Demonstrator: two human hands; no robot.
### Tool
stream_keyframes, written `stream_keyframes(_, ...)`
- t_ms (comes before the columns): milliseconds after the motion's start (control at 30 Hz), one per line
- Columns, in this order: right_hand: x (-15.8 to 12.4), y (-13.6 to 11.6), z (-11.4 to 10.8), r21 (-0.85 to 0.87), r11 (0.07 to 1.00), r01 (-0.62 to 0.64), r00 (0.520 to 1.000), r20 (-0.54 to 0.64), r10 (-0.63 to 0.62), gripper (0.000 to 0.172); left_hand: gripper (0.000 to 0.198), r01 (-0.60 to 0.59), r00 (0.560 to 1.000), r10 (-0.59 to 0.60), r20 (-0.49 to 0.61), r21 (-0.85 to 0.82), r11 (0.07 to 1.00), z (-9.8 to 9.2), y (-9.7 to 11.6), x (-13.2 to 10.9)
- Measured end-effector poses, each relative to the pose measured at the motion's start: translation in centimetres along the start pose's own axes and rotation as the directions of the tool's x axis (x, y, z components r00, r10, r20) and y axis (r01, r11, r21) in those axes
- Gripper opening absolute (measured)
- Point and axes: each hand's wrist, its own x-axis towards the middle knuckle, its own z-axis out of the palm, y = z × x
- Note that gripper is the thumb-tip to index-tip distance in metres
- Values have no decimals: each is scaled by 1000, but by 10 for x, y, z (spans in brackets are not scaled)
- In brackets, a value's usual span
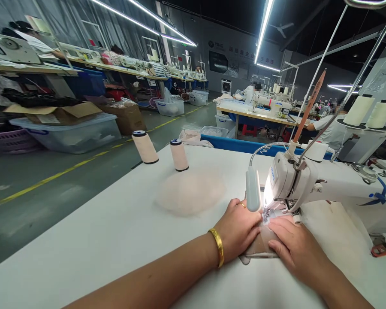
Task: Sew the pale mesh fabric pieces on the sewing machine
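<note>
My left hand (238, 229), with a gold bangle on the wrist, lies flat with fingers stretched on a small beige fabric piece (260, 248) at the needle of the white sewing machine (312, 180). My right hand (292, 244) presses flat on the same piece from the right, fingertips close to the lit presser foot (268, 212). Most of the fabric is hidden under both hands. A pale pink stack of fabric pieces (189, 193) rests on the white table (122, 240) to the left of my hands.
Two thread cones (144, 146) (179, 154) stand at the table's far edge. A small lamp (253, 189) hangs on a gooseneck by the needle. Cream cones (359, 110) sit on a stand behind. Boxes and bins line the aisle on the left; other people work at distant machines.
</note>
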Motion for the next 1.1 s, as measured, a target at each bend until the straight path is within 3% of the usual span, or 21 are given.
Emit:
stream_keyframes(167,-2,-1,2,-7,997,83,995,-64,-83,20,33,100,988,-113,106,121,988,-5,3,1)
stream_keyframes(300,-5,-3,2,-2,991,131,983,-128,-130,25,22,69,992,-89,90,208,976,-21,15,1)
stream_keyframes(433,-7,-6,3,-43,984,171,968,-177,-176,29,15,-63,997,59,54,85,994,-28,26,-5)
stream_keyframes(533,-5,-9,1,-28,984,176,974,-138,-178,31,19,-102,993,102,54,-17,995,-27,30,-11)
stream_keyframes(733,-1,-9,-1,-5,995,103,995,17,-103,20,13,-64,998,64,-3,-72,995,-23,26,-17)
stream_keyframes(833,-3,-7,-1,-19,994,104,995,1,-104,21,11,-96,995,91,-50,-104,990,-21,25,-17)
stream_keyframes(1100,-6,-7,-4,-67,992,106,994,-26,-108,26,10,-128,992,127,-17,-176,976,-31,35,-17)
